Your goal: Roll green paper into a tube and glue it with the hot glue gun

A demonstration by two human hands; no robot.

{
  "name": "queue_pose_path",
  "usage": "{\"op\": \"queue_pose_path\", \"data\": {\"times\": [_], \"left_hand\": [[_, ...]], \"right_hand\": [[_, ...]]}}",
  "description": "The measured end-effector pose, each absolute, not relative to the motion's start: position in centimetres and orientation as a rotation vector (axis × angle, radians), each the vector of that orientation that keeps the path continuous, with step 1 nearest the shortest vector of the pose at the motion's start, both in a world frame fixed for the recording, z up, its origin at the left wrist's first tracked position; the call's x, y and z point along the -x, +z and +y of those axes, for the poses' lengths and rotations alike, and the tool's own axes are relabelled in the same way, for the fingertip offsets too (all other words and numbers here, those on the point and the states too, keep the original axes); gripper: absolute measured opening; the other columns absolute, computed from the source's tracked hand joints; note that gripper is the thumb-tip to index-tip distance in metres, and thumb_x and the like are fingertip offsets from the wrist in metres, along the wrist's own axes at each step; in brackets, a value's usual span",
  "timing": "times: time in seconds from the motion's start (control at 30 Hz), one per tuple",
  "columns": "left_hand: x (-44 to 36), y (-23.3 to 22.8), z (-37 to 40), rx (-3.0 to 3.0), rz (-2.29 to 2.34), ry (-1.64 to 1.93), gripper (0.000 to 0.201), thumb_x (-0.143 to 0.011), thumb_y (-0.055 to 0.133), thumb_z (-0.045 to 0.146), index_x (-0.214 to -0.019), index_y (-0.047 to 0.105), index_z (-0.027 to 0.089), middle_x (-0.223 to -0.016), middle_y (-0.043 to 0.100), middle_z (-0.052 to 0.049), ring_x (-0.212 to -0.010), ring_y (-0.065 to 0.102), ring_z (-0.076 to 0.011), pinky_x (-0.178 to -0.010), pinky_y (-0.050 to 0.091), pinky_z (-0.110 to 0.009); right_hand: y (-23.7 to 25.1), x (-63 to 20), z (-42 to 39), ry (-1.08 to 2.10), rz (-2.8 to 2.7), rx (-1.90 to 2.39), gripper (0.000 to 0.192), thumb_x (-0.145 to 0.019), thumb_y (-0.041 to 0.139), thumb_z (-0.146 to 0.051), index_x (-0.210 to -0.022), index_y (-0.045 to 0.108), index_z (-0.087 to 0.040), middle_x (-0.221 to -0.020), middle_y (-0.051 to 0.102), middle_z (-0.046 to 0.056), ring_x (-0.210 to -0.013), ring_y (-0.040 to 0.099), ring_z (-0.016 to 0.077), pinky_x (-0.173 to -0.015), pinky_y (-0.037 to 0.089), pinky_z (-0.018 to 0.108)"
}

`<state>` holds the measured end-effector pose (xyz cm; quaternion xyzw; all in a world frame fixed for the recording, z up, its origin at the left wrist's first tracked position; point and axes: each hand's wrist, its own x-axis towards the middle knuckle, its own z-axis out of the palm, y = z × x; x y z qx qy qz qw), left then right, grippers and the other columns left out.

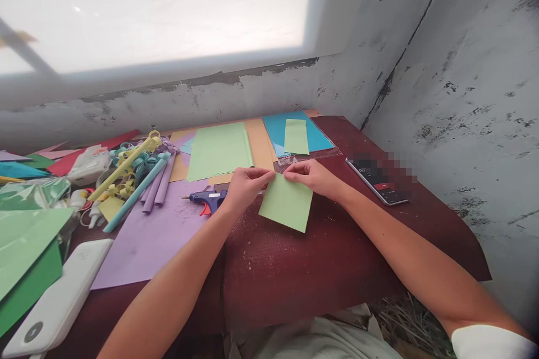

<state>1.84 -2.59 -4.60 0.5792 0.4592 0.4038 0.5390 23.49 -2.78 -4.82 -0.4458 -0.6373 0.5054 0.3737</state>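
Observation:
My left hand (pixel 244 186) and my right hand (pixel 312 176) both pinch the far edge of a small light green paper rectangle (pixel 287 204). The paper lies tilted on the dark red table (pixel 337 247), its near edge pointing toward me. A blue glue gun (pixel 207 198) rests just left of my left hand. Beyond my hands lie a larger light green sheet (pixel 219 150) and a narrow green strip (pixel 296 136) on a blue sheet (pixel 275 129).
A phone (pixel 377 179) lies at the right. A purple sheet (pixel 147 241), rolled paper tubes (pixel 143 179), green paper (pixel 25 252) and a white power bank (pixel 59 297) fill the left side. Grey walls close the back and right.

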Motion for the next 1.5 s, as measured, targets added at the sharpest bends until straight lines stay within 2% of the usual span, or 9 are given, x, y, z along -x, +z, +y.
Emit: {"op": "queue_pose_path", "data": {"times": [0.27,0.4,0.53,0.67,0.9,1.03,1.17,1.37,1.5], "left_hand": [[-2.02,-5.32,-2.64,-1.483,1.117,0.921,0.029,-0.073,0.081,0.045,-0.08,0.085,0.017,-0.076,0.076,-0.006,-0.071,0.062,-0.0187,-0.064,0.046,-0.03],[-2.16,-5.2,-2.82,-1.58,1.091,0.89,0.029,-0.075,0.08,0.046,-0.082,0.086,0.019,-0.075,0.075,-0.006,-0.069,0.062,-0.0179,-0.062,0.043,-0.029],[-2.27,-5.02,-2.94,-1.558,1.089,0.902,0.03,-0.076,0.08,0.047,-0.081,0.084,0.018,-0.075,0.076,-0.005,-0.069,0.063,-0.0178,-0.063,0.044,-0.028],[-2.29,-4.99,-2.95,-1.534,1.102,0.96,0.031,-0.077,0.079,0.047,-0.078,0.084,0.016,-0.074,0.076,-0.006,-0.07,0.063,-0.0184,-0.063,0.046,-0.028],[-2.26,-5.12,-2.79,-1.443,1.1,0.997,0.034,-0.073,0.084,0.049,-0.084,0.085,0.017,-0.083,0.08,-0.01,-0.076,0.069,-0.022,-0.07,0.054,-0.032],[-2.11,-5.25,-2.61,-1.442,1.11,1.06,0.035,-0.072,0.085,0.05,-0.087,0.086,0.018,-0.086,0.081,-0.009,-0.078,0.071,-0.0228,-0.07,0.054,-0.032],[-1.96,-5.05,-2.59,-1.434,1.089,1.015,0.036,-0.072,0.085,0.051,-0.09,0.086,0.019,-0.089,0.082,-0.01,-0.08,0.071,-0.0238,-0.069,0.052,-0.032],[-1.78,-4.72,-2.61,-1.386,1.072,1.066,0.038,-0.074,0.084,0.052,-0.091,0.085,0.019,-0.091,0.081,-0.008,-0.08,0.07,-0.0222,-0.071,0.053,-0.031],[-1.7,-5.0,-2.46,-1.418,1.019,0.943,0.041,-0.077,0.08,0.057,-0.081,0.083,0.016,-0.08,0.078,-0.007,-0.071,0.066,-0.019,-0.063,0.047,-0.029]], "right_hand": [[-4.88,-23.14,-3.25,1.242,-1.746,1.126,0.024,-0.077,0.075,-0.041,-0.077,0.078,-0.017,-0.076,0.075,0.005,-0.069,0.066,0.018,-0.065,0.051,0.03],[-4.93,-23.06,-3.4,1.163,-1.828,1.092,0.025,-0.08,0.072,-0.04,-0.08,0.08,-0.017,-0.075,0.075,0.004,-0.069,0.065,0.0172,-0.064,0.05,0.029],[-4.89,-23.12,-3.48,1.103,-1.811,1.119,0.027,-0.082,0.071,-0.041,-0.083,0.081,-0.017,-0.081,0.077,0.006,-0.073,0.066,0.0192,-0.065,0.051,0.03],[-4.81,-23.31,-3.36,1.125,-1.787,1.151,0.026,-0.081,0.069,-0.041,-0.077,0.079,-0.017,-0.078,0.076,0.006,-0.071,0.066,0.0188,-0.065,0.051,0.03],[-5.05,-23.4,-3.23,0.986,-1.761,1.202,0.028,-0.084,0.066,-0.041,-0.08,0.078,-0.016,-0.079,0.076,0.006,-0.069,0.064,0.0181,-0.061,0.047,0.029],[-5.19,-23.47,-3.16,0.934,-1.742,1.209,0.03,-0.085,0.067,-0.043,-0.078,0.078,-0.016,-0.075,0.075,0.006,-0.068,0.065,0.0189,-0.06,0.046,0.029],[-5.22,-23.6,-3.01,0.95,-1.691,1.175,0.032,-0.085,0.068,-0.046,-0.083,0.08,-0.016,-0.08,0.077,0.008,-0.071,0.067,0.0201,-0.061,0.048,0.03],[-5.14,-23.9,-2.81,0.96,-1.674,1.145,0.037,-0.085,0.067,-0.051,-0.077,0.078,-0.016,-0.08,0.074,0.006,-0.07,0.064,0.0195,-0.064,0.047,0.032],[-5.06,-23.91,-2.72,1.033,-1.73,1.114,0.039,-0.087,0.066,-0.053,-0.08,0.077,-0.016,-0.077,0.071,0.005,-0.071,0.06,0.0187,-0.067,0.045,0.032]]}}
